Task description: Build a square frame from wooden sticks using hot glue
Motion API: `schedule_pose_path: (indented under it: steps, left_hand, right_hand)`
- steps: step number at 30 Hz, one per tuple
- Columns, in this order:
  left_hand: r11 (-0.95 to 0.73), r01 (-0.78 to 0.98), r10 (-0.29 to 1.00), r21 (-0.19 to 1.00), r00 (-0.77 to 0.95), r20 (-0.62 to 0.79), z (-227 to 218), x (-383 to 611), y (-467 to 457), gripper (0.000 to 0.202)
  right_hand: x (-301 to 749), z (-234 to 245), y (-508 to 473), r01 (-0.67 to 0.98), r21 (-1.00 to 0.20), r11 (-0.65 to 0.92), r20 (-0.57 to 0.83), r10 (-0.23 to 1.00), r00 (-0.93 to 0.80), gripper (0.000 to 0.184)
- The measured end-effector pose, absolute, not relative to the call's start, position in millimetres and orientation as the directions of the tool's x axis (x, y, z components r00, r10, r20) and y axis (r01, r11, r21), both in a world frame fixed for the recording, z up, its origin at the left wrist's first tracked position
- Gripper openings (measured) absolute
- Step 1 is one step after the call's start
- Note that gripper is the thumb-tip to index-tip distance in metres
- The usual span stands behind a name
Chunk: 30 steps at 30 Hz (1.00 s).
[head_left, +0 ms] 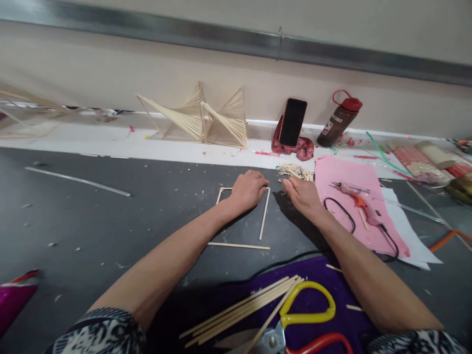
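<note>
Pinching something small [280, 180], right hand [303, 196]; left hand [248, 191] over stick frame [264, 214], grip unclear; capped bottle [338, 122] behind.

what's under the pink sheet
White paper sticks out along the right edge of the pink sheet. How far it runs beneath, and whether anything else is there, is covered.
</note>
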<state>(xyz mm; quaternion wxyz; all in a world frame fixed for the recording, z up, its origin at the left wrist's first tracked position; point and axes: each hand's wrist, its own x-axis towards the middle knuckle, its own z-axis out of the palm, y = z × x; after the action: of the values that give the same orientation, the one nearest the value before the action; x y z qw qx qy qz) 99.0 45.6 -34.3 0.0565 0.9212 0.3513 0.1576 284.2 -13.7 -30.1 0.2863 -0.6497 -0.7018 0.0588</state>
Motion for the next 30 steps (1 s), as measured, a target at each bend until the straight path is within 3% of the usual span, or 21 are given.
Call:
schedule_pose_path:
  steps: [3, 10, 15, 20, 22, 25, 27, 30]
  left_hand:
    - [-0.751, 0.627, 0.66, 0.208, 0.705, 0.258, -35, 99, 46, 0.025]
    - [-0.745, 0.638, 0.667, 0.197, 0.707, 0.235, -34, 98, 45, 0.025]
    - [-0.744, 0.64, 0.669, 0.194, 0.707, 0.231, -34, 99, 45, 0.025]
    - [-0.735, 0.644, 0.678, 0.212, 0.697, 0.233, -34, 99, 45, 0.026]
    - [-0.73, 0.649, 0.684, 0.217, 0.691, 0.234, -34, 99, 45, 0.026]
    - [-0.721, 0.658, 0.693, 0.217, 0.68, 0.238, -34, 99, 45, 0.029]
    - [-0.724, 0.656, 0.69, 0.214, 0.683, 0.242, -34, 100, 45, 0.031]
    - [-0.739, 0.643, 0.674, 0.202, 0.701, 0.233, -33, 101, 45, 0.031]
  right_hand:
    - [294, -19, -15, 0.877, -0.468, 0.107, 0.379, 0.921, 0.09, 0.041]
    - [321, -6, -11, 0.853, -0.491, 0.177, 0.591, 0.787, 0.176, 0.013]
    - [323, -3, -11, 0.86, -0.488, 0.149, 0.619, 0.753, 0.221, 0.021]
    - [320, -3, -13, 0.903, -0.381, 0.197, 0.644, 0.758, 0.106, 0.027]
    - [315, -5, -14, 0.904, -0.383, 0.19, 0.617, 0.781, 0.097, 0.022]
    - [302, -11, -18, 0.901, -0.393, 0.185, 0.47, 0.882, 0.024, 0.015]
    - [291, -16, -21, 0.885, -0.372, 0.282, 0.362, 0.921, -0.142, 0.014]
    - [276, -23, -25, 0.803, -0.326, 0.499, 0.235, 0.866, -0.442, 0.025]
